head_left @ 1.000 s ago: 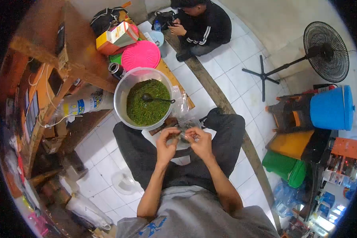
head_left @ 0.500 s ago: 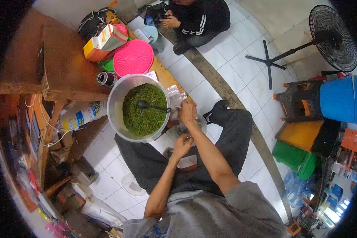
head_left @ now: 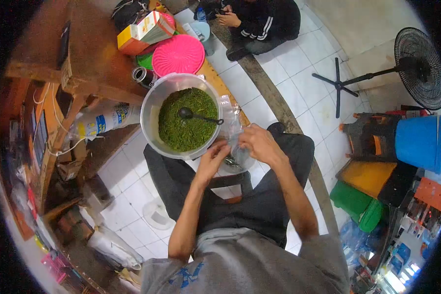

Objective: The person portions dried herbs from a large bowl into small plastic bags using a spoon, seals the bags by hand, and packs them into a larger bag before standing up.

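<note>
My left hand and my right hand are close together, just right of a large translucent tub. Between their pinched fingers is a small clear plastic bag. Chopped green leaves fill much of the tub, and a black ladle rests on them with its handle across the rim. More clear plastic bags lie on the bench edge beside the tub. Under my hands, a clear round container is partly hidden; its contents are hard to make out.
A pink lid, a glass jar and an orange-white box stand behind the tub on the wooden bench. Another person sits on the floor beyond. A black fan and blue bucket are at right.
My right hand has drawn back from the bags on the bench to meet my left hand, and a clear plastic bag is now between them. The view has shifted slightly.
</note>
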A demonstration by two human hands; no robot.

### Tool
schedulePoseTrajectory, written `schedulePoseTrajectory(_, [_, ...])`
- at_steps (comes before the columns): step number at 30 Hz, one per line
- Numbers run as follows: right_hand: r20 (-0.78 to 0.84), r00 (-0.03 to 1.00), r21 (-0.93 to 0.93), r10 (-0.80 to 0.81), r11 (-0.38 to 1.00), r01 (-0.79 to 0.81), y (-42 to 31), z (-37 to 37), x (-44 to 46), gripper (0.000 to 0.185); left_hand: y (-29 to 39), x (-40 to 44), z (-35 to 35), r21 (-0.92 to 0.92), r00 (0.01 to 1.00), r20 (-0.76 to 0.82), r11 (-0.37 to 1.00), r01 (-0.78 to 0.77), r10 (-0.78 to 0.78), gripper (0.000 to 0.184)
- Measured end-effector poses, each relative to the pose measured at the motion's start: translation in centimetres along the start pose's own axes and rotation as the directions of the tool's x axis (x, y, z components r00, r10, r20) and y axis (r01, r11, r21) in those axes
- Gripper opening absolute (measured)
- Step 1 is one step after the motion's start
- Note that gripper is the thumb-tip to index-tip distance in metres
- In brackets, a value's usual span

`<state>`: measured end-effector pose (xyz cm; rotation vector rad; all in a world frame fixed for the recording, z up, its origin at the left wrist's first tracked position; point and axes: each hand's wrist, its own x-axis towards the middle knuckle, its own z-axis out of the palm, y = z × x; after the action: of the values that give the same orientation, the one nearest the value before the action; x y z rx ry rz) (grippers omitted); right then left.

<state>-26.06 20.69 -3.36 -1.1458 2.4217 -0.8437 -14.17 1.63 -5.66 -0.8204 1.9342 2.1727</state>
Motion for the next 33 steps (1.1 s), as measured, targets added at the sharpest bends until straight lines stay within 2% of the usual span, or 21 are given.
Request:
schedulePoseTrajectory(1, [0.002, 1.0, -0.002, -0.005, 1.0, 0.005, -1.1, -0.8, -0.4, 0.018, 0.7, 0.1, -0.6, 0.148, 0.98, 0.199, 0.989, 0.0, -0.029, 0.031])
schedulePoseTrajectory(2, [0.046, 0.996, -0.057, -0.073, 0.995, 0.076, -2.0, -1.5, -0.6, 0.02, 1.1, -0.1, -0.8, 0.29, 0.92, 0.383, 0.956, -0.032, -0.086, 0.032])
schedulePoseTrajectory(3, [0.091, 0.986, -0.11, -0.137, 0.983, 0.147, -2.9, -2.2, -0.8, 0.022, 0.5, -0.4, -0.7, 0.337, 0.935, 0.351, 0.938, -0.082, -0.044, 0.027])
schedulePoseTrajectory(4, [0.087, 0.986, -0.112, -0.14, 0.982, 0.149, -3.8, -2.9, -0.9, 0.022, 1.1, -0.9, -0.6, 0.338, 0.936, 0.351, 0.937, -0.087, -0.039, 0.027])
schedulePoseTrajectory(6, [0.149, 0.971, -0.205, -0.185, 0.955, 0.213, -5.5, -3.7, -1.2, 0.029, 2.5, -1.9, -0.6, 0.182, 0.948, 0.307, 0.983, 0.026, -0.082, 0.021])
schedulePoseTrajectory(10, [0.165, 0.957, -0.253, -0.24, 0.927, 0.276, -7.1, -3.8, -2.0, 0.028, 3.9, -3.6, -1.6, 0.208, 0.958, 0.285, 0.978, -0.021, -0.04, 0.019])
schedulePoseTrajectory(12, [0.173, 0.951, -0.249, -0.256, 0.923, 0.294, -7.9, -4.2, -2.3, 0.024, 4.8, -4.0, -1.9, 0.317, 0.934, 0.348, 0.948, -0.033, -0.084, 0.019])
schedulePoseTrajectory(15, [0.134, 0.944, -0.307, -0.301, 0.893, 0.329, -8.5, -4.4, -2.7, 0.023, 5.5, -4.8, -1.9, 0.362, 0.93, 0.348, 0.932, -0.015, -0.12, 0.019])
schedulePoseTrajectory(19, [0.117, 0.945, -0.28, -0.306, 0.903, 0.327, -8.3, -4.4, -3.0, 0.019, 4.1, -4.9, -1.9, 0.319, 0.939, 0.34, 0.945, -0.069, -0.046, 0.016])
schedulePoseTrajectory(21, [-0.118, 0.977, -0.208, -0.18, 0.966, 0.153, -7.8, -4.3, -3.1, 0.019, 3.6, -5.2, -1.9, 0.121, 0.967, 0.254, 0.993, -0.016, -0.015, 0.015])
schedulePoseTrajectory(22, [-0.117, 0.976, -0.21, -0.186, 0.965, 0.158, -8.2, -4.0, -3.3, 0.019, 3.4, -5.4, -1.8, 0.119, 0.968, 0.25, 0.993, -0.02, -0.011, 0.015])
schedulePoseTrajectory(24, [-0.35, 0.931, 0.161, 0.107, 0.985, -0.052, -9.8, -2.6, -4.3, 0.024, 2.9, -6.0, -1.4, -0.113, 0.986, 0.165, 0.994, 0.012, 0.007, 0.013])
schedulePoseTrajectory(25, [-0.351, 0.93, 0.162, 0.106, 0.985, -0.051, -10.7, -2.1, -4.6, 0.024, 3.0, -6.3, -1.2, -0.112, 0.986, 0.165, 0.994, 0.01, 0.008, 0.013])
schedulePoseTrajectory(27, [-0.207, 0.94, 0.523, 0.272, 0.843, -0.129, -12.1, -1.3, -5.1, 0.024, 3.3, -6.7, -0.6, -0.163, 0.993, 0.117, 0.986, 0.036, -0.017, 0.013])
schedulePoseTrajectory(31, [-0.203, 0.92, 0.662, 0.334, 0.739, -0.122, -11.8, 0.3, -5.6, 0.025, 3.7, -7.3, -0.5, -0.206, 0.99, 0.127, 0.978, -0.035, 0.062, 0.011])
schedulePoseTrajectory(33, [-0.216, 0.897, 0.716, 0.386, 0.688, -0.123, -11.5, 0.5, -5.7, 0.026, 4.1, -7.6, -0.5, -0.099, 0.986, 0.12, 0.99, -0.101, 0.113, 0.009])
